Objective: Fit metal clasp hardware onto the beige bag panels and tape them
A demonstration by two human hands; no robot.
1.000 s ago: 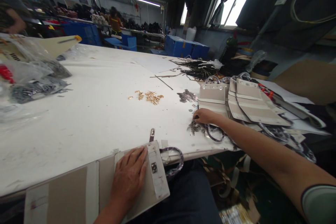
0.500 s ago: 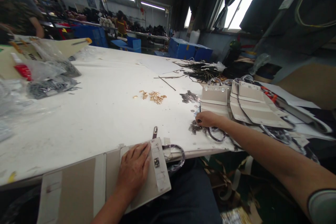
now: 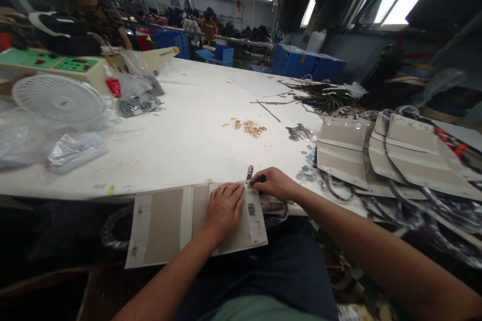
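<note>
An unfinished handbag [image 3: 165,225] lies opened flat at the table's front edge, beige lining up, its wrapped handle [image 3: 115,228] hanging at the left. My left hand [image 3: 225,209] rests flat on its right part, fingers stretched out. At the upper right corner my right hand [image 3: 274,183] pinches a small metal plate [image 3: 250,185] against the panel; something dark shows between those fingers, too shaded to make out. A square metal plate [image 3: 251,209] sits lower on the same edge strip. A dark strap with metal fitting [image 3: 250,172] sticks out beyond the corner.
Gold-coloured fittings [image 3: 254,129] and grey metal plates [image 3: 301,133] lie in heaps on the white table [image 3: 181,150]. More bag panels [image 3: 341,143] are stacked at right, near dark strips [image 3: 320,95]. A fan [image 3: 58,100] and plastic bags [image 3: 77,150] lie left. A person [image 3: 109,20] sits beyond.
My right hand has moved left from the heap of small metal plates to the handbag's upper corner. My left hand stays flat on the panel. The view has turned left.
</note>
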